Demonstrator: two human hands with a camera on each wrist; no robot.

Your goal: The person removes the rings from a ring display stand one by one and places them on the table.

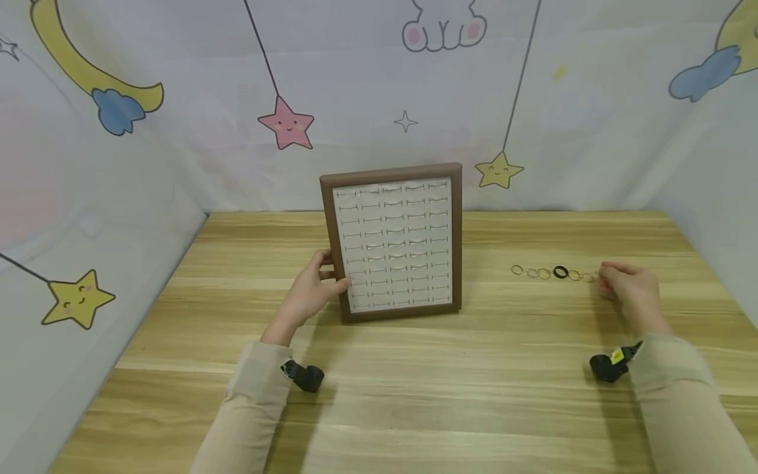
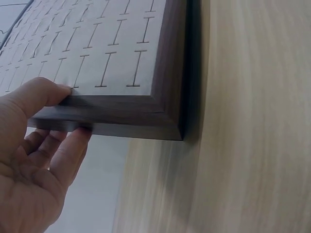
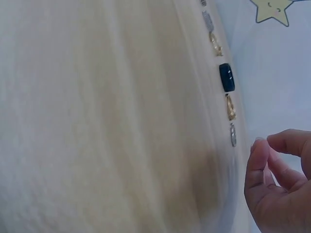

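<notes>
A brown-framed ring display board (image 1: 398,241) with rows of slits in its pale face stands tilted up on the wooden table. My left hand (image 1: 312,288) grips its left side, the thumb on the front edge (image 2: 56,92) and the fingers behind the frame. To the right, several rings lie in a row, among them a black ring (image 1: 560,272), a gold ring (image 3: 230,108) and a silver ring (image 3: 233,135). My right hand (image 1: 633,289) is at the row's right end, thumb and index fingertips together; I cannot tell whether a ring is between them.
Behind the wooden table (image 1: 414,382) hangs a pale cloth backdrop (image 1: 367,59) with printed stars and moons, and more cloth stands at both sides. A small black camera (image 1: 308,377) is strapped to the left wrist, another camera (image 1: 608,367) to the right.
</notes>
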